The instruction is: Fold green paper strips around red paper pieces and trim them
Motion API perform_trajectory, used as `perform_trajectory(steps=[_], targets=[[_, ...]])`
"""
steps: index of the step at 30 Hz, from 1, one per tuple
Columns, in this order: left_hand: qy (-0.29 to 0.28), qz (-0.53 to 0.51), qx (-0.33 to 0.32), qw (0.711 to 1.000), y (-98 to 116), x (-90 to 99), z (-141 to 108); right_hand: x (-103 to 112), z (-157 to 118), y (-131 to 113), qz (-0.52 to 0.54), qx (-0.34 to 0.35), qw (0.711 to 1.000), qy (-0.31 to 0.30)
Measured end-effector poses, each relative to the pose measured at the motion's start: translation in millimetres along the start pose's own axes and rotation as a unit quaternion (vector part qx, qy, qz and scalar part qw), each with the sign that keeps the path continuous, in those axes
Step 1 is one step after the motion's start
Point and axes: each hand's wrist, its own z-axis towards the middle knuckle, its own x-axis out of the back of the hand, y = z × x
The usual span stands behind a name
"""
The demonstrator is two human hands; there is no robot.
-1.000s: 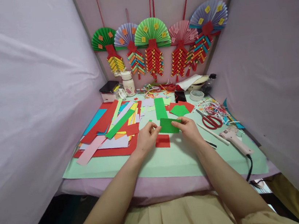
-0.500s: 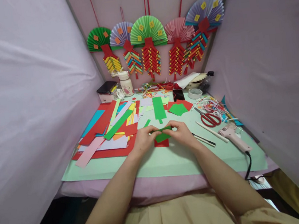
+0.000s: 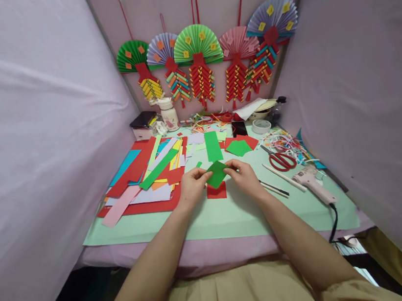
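A green paper square [image 3: 216, 175], turned corner-up like a diamond, is held between my two hands above the table. My left hand [image 3: 193, 185] pinches its left corner, while the right corner sits between the thumb and fingers of my right hand [image 3: 242, 175]. Below it lies a red paper square [image 3: 216, 192], partly covered by the green one. A green paper strip [image 3: 212, 145] rests flat just beyond my hands. To its right, green paper squares [image 3: 238, 148] overlap red paper pieces [image 3: 250, 141].
Coloured paper strips on a red sheet [image 3: 149, 207] lie at left. On the right are scissors [image 3: 283, 161], a white stick [image 3: 284, 177], a hot glue gun [image 3: 315, 186] and paper scraps [image 3: 283, 140]. A bottle [image 3: 168, 114] and phone [image 3: 239, 128] are behind. Paper fans [image 3: 197, 42] hang above.
The green paper, earlier tilted and seen at a slant between my fingers, now faces up flat as a diamond. My hands have spread slightly to its side corners.
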Motion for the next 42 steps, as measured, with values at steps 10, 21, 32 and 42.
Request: perform_trajectory(steps=[10,21,32,42], targets=[[0.041,-0.112,0.048,0.992,-3.4,-3.8,-0.4,-8.0,2.5,3.2,0.151,-0.069,0.986,-0.011],[-0.086,0.018,0.012,0.996,-3.6,11.2,9.4,2.2,2.5,-0.2,0.053,-0.023,0.998,0.027],[-0.138,0.349,-0.288,0.881,-17.1,22.4,14.4,11.3,-20.0,6.9,-0.317,0.267,0.898,-0.146],[-0.119,0.441,-0.217,0.863,-15.4,25.7,6.2,5.4,-27.8,18.3,-0.369,0.259,0.874,-0.182]])
